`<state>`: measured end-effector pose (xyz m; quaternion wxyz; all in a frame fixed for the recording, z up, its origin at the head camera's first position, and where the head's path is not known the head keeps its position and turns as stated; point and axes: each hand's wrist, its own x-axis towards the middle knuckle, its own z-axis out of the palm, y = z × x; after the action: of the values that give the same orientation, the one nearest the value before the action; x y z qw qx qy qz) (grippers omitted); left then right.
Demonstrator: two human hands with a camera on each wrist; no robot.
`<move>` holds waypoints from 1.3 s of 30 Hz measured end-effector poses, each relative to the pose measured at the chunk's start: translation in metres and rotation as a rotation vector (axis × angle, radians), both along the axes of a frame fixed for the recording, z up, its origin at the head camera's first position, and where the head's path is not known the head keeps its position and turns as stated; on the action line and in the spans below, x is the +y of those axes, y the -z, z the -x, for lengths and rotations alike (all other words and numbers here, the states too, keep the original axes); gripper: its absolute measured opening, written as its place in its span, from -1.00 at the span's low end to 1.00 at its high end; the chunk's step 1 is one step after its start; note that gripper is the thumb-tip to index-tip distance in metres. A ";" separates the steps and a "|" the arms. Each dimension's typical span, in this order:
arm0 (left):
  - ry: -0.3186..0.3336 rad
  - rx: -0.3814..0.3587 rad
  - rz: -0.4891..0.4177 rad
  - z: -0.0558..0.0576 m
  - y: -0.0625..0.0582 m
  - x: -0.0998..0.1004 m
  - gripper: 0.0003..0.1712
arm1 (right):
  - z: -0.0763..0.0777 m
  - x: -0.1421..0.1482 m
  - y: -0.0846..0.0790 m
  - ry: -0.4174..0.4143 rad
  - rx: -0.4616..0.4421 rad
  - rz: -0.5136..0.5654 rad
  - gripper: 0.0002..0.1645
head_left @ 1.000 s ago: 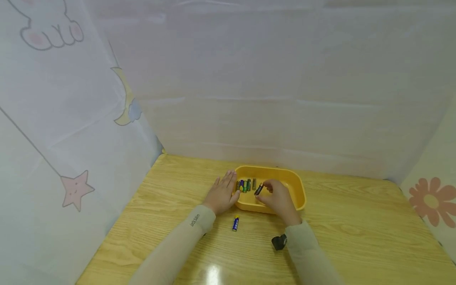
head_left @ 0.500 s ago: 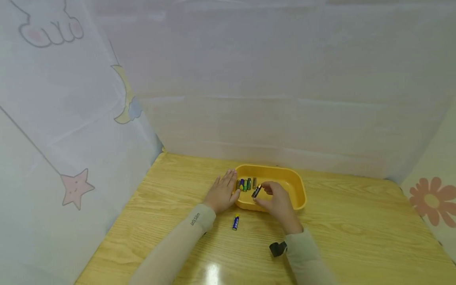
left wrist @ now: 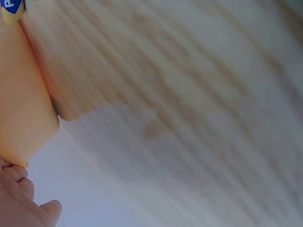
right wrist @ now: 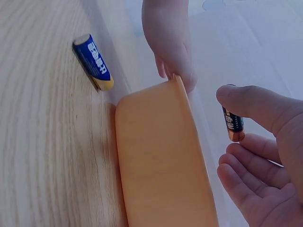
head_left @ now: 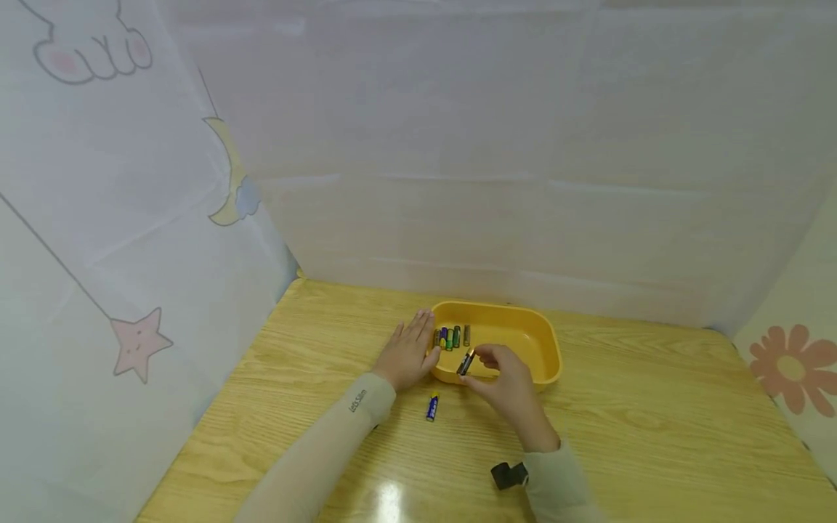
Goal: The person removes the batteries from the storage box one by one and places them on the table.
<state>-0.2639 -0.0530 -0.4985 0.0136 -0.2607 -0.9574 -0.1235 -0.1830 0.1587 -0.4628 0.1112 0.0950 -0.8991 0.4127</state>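
Between thumb and fingertips my right hand [head_left: 510,385] pinches a black battery with a copper-coloured end [right wrist: 234,120], held tilted above the near side of a yellow plastic tray [head_left: 546,341]. My left hand [head_left: 405,356] lies with straight fingers against the tray's left rim; in the left wrist view only some of its fingers [left wrist: 28,194] show, by the tray wall [left wrist: 26,104]. Inside the tray, at its left, several batteries [head_left: 450,339] stand in a row side by side, with a brownish battery [head_left: 467,335] slightly apart on their right.
A blue battery with a yellow end [head_left: 432,407] lies on the wooden table [head_left: 654,407], just in front of the tray. Behind the table hangs a pale sheet [head_left: 490,181], close to the tray's far side. A black device [head_left: 508,475] sits at the right wrist.
My right hand has drawn the black battery toward the tray's near side and a little left, out from among the tray's contents. My left hand has stayed in place.
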 end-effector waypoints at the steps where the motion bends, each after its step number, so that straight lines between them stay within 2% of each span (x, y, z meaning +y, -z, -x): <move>1: 0.000 -0.003 0.001 0.000 0.000 0.000 -0.19 | -0.002 -0.001 0.000 -0.001 -0.001 0.003 -0.38; 12: -0.011 -0.001 -0.001 0.000 0.001 0.000 -0.19 | -0.017 -0.007 0.001 -0.025 -0.009 0.043 -0.41; 20: 0.004 0.018 -0.019 0.000 0.002 0.000 -0.19 | -0.026 -0.011 0.006 -0.061 0.031 0.047 -0.43; 29: 0.007 0.019 -0.022 0.000 0.001 -0.001 -0.19 | -0.027 -0.014 0.017 -0.087 -0.044 0.105 -0.42; 39: 0.005 -0.002 -0.014 -0.002 -0.002 0.000 -0.18 | -0.030 -0.018 0.024 -0.080 -0.122 0.057 -0.41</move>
<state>-0.2618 -0.0534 -0.4961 0.0142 -0.2631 -0.9558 -0.1302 -0.1526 0.1410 -0.4867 0.0422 0.1025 -0.8874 0.4475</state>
